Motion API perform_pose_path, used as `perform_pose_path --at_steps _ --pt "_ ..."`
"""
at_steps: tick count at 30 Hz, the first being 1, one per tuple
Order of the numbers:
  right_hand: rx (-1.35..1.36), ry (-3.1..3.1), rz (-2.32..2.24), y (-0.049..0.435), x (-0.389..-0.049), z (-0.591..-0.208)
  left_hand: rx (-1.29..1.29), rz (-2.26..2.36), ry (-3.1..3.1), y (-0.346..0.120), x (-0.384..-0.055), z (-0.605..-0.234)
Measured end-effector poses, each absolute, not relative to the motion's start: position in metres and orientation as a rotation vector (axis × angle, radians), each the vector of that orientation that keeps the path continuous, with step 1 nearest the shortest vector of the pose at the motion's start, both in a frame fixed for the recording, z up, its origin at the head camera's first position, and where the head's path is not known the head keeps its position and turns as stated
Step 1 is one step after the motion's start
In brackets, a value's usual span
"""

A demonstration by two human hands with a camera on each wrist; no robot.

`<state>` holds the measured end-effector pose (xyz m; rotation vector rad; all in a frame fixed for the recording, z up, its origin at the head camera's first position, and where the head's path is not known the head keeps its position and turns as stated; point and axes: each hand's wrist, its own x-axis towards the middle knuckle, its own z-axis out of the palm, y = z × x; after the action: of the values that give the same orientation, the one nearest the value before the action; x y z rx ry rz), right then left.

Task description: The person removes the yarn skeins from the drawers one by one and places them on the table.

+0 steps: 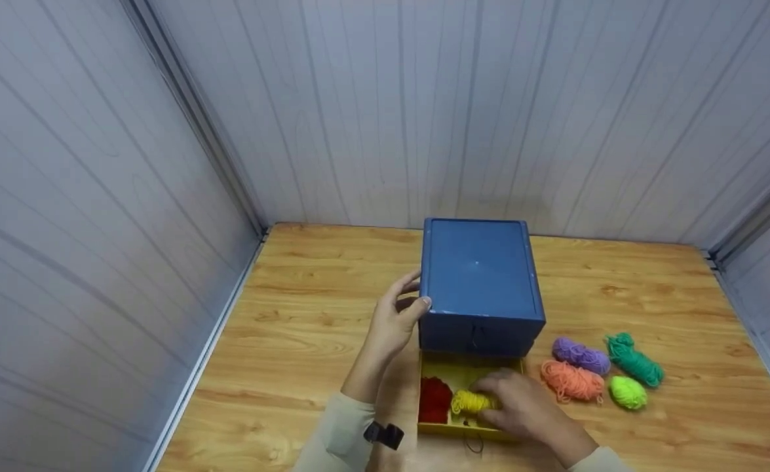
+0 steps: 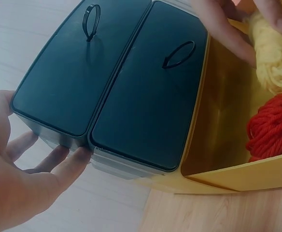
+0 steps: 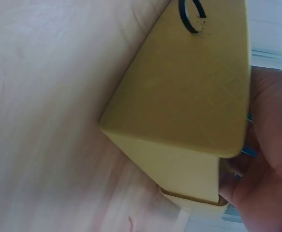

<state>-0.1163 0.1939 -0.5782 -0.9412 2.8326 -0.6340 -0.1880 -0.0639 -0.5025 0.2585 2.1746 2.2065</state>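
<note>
A blue drawer box stands on the table with its yellow bottom drawer pulled out. My left hand touches the box's left side, its thumb at the front top corner. The left wrist view shows its fingers spread along the side of the two dark drawer fronts. Reaching into the yellow drawer, my right hand holds a yellow yarn skein between thumb and fingers. A red yarn ball lies at the drawer's left end. In the right wrist view the drawer wall hides most of the fingers.
Right of the box lie a purple skein, a coral skein, a green skein and a lime yarn ball. Black loop pulls stick out from the drawer fronts. Pale panel walls surround the wooden table.
</note>
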Motion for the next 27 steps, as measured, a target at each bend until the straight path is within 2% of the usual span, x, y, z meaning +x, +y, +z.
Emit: perform_pose_path --at_steps 11,27 --pt "-0.956 2.888 -0.688 0.2 -0.108 -0.556 0.259 2.179 2.184 -0.065 -0.186 -0.504" --pt "-0.796 2.929 -0.773 0.233 -0.105 -0.532 0.255 2.196 2.167 -0.065 -0.186 -0.501"
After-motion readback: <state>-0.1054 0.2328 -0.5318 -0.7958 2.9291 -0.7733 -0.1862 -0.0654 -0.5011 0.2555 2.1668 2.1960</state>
